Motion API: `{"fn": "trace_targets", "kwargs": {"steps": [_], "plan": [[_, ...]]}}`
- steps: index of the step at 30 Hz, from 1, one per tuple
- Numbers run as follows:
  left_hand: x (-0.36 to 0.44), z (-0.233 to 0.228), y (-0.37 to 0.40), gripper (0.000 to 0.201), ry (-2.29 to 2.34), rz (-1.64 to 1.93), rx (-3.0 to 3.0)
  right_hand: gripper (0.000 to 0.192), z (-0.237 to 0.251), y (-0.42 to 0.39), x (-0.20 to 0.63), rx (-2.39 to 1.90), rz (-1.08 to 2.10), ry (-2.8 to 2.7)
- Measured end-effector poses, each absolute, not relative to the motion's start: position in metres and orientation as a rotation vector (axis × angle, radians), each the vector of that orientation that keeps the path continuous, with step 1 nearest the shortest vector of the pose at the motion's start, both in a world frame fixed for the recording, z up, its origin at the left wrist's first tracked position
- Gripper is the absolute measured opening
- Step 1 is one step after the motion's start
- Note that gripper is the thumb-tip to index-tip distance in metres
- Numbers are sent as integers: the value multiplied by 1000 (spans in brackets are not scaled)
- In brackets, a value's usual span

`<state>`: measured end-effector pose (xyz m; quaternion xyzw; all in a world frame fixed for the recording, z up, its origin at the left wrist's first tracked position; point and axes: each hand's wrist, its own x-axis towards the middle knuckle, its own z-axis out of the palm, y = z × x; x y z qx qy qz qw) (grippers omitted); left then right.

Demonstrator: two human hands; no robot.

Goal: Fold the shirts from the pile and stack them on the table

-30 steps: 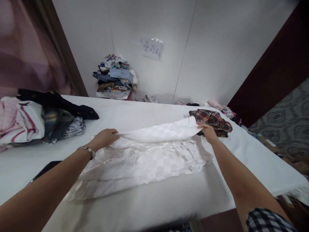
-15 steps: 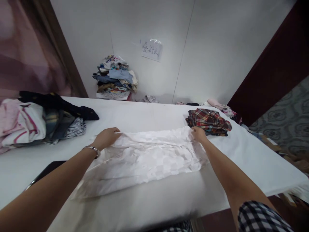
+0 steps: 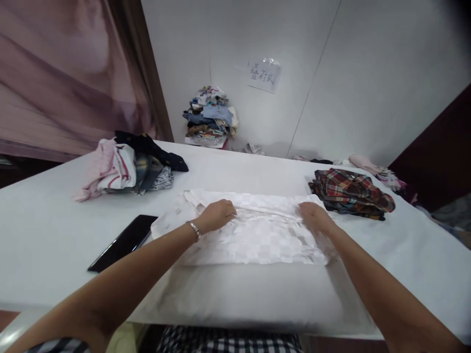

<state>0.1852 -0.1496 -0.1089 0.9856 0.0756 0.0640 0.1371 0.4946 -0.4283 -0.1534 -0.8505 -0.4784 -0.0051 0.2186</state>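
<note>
A white shirt (image 3: pixel 253 240) with a faint check pattern lies flattened in front of me. Its upper part is folded in a strip across the top, and one narrow end sticks out at the upper left. My left hand (image 3: pixel 219 215), with a bracelet on the wrist, is closed on the folded strip near the shirt's left side. At the right end of the same strip, my right hand (image 3: pixel 317 218) is closed on the cloth, its fingers partly blurred.
On the white table (image 3: pixel 47 230) a black tablet-like slab (image 3: pixel 123 242) lies left of the shirt. Beyond it sits a loose clothes heap (image 3: pixel 125 166). Folded plaid shirts (image 3: pixel 349 191) are stacked at right. A tall clothes pile (image 3: pixel 211 117) stands by the wall, under a paper sign (image 3: pixel 265 75).
My left hand has moved inward along the shirt, and the strip's edge is now lower over the cloth. My right hand has moved slightly toward me. The camera view has turned left.
</note>
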Motion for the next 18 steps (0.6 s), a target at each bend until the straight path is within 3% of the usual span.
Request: {"fn": "trace_targets", "kwargs": {"steps": [5, 10, 18], "plan": [[174, -110, -164, 21, 155, 420, 3014, 34, -161, -437, 480, -2422, 88, -1305], [149, -131, -182, 22, 7, 319, 2970, 38, -171, -450, 486, -2468, -18, -1289], [149, -126, -166, 32, 330, 561, 2819, 43, -177, -434, 475, -2427, -243, -1413]]}}
